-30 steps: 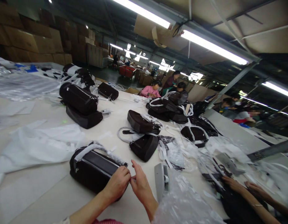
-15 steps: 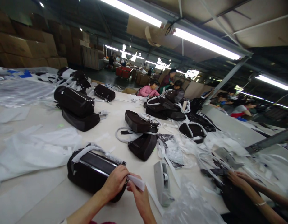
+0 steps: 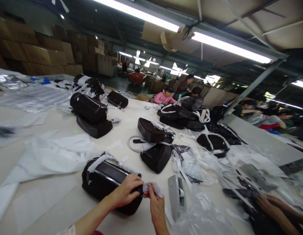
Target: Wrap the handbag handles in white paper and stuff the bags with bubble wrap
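Note:
A black handbag [image 3: 104,182] lies on the white table in front of me, its handle [image 3: 104,160] wrapped in white material. My left hand [image 3: 128,191] grips the bag's right end, fingers bent over the top edge by the zipper. Just right of it, my right hand [image 3: 155,202] pinches a thin white wrapping strip [image 3: 155,188] between thumb and fingers. The strip's near end reaches toward the bag end; whether it is attached there I cannot tell. A grey tape dispenser [image 3: 175,195] stands to the right of my right hand.
More black bags [image 3: 157,153] are stacked beyond, with others at the far left and right. White sheets [image 3: 53,156] spread on the left. Clear plastic [image 3: 202,212] lies front right. A co-worker's hands [image 3: 271,205] handle a black bag at the right.
My view has turned, so the scene sits further right. The right hand has drawn slightly away from the bag end with the strip. My left hand has spread further over the bag's end.

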`<control>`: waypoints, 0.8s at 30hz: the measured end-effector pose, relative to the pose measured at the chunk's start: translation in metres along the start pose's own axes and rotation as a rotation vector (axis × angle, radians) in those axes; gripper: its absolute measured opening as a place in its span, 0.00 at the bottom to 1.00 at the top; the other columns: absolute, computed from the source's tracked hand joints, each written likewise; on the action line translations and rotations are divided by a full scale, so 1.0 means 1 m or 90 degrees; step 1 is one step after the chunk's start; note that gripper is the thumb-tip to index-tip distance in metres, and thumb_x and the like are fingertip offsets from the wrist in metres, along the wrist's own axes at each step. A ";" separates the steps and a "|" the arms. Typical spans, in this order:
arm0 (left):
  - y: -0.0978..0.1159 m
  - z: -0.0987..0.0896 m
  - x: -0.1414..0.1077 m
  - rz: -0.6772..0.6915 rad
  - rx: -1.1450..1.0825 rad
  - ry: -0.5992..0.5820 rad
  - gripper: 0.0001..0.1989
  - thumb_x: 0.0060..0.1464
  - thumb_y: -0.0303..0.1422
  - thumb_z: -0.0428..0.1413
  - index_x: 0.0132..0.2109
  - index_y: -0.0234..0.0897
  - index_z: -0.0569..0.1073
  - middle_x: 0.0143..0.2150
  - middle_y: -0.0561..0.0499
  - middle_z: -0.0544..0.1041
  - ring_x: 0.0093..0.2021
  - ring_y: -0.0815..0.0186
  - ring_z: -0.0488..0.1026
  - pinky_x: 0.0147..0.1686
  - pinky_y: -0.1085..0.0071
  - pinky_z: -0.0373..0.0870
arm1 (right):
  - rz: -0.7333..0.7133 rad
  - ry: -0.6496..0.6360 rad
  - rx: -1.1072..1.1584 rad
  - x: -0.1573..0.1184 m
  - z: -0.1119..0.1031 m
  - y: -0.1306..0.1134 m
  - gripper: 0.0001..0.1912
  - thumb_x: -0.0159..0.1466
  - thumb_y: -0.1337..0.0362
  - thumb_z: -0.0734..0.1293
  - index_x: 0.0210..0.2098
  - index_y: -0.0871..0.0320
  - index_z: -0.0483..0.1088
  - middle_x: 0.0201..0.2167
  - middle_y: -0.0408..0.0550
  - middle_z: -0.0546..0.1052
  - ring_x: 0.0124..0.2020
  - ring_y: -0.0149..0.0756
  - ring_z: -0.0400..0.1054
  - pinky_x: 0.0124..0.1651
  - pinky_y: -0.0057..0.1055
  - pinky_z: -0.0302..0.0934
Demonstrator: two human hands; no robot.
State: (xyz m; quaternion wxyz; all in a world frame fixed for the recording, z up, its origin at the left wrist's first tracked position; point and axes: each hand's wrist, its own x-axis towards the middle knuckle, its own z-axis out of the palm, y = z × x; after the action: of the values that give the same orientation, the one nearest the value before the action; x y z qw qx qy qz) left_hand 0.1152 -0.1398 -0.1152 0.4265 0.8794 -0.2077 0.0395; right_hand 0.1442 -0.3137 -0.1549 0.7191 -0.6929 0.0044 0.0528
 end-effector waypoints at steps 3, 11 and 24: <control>-0.004 0.014 0.005 0.006 -0.006 0.059 0.18 0.50 0.22 0.54 0.48 0.38 0.76 0.46 0.45 0.76 0.50 0.56 0.69 0.55 0.58 0.63 | 0.012 0.011 0.021 0.001 -0.003 0.003 0.22 0.56 0.43 0.70 0.30 0.58 0.76 0.24 0.44 0.77 0.25 0.35 0.70 0.29 0.31 0.68; -0.014 0.022 0.010 -0.016 -0.050 0.118 0.12 0.50 0.22 0.54 0.42 0.37 0.76 0.41 0.46 0.77 0.46 0.59 0.71 0.54 0.59 0.64 | 0.011 -0.043 0.073 0.002 -0.014 0.013 0.24 0.48 0.56 0.78 0.44 0.55 0.78 0.41 0.50 0.81 0.41 0.44 0.76 0.46 0.40 0.72; -0.021 0.027 -0.001 -0.060 -0.073 0.115 0.24 0.50 0.25 0.53 0.55 0.38 0.66 0.48 0.45 0.76 0.52 0.57 0.70 0.56 0.59 0.65 | -0.157 -0.143 -0.081 0.004 -0.006 0.010 0.07 0.61 0.58 0.71 0.35 0.53 0.79 0.35 0.46 0.79 0.39 0.39 0.73 0.43 0.31 0.68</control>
State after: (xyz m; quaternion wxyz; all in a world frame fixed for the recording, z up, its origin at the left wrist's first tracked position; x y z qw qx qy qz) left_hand 0.1197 -0.1483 -0.1478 0.4945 0.8553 -0.1288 0.0861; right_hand 0.1476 -0.3196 -0.1649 0.6710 -0.7218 -0.1644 0.0412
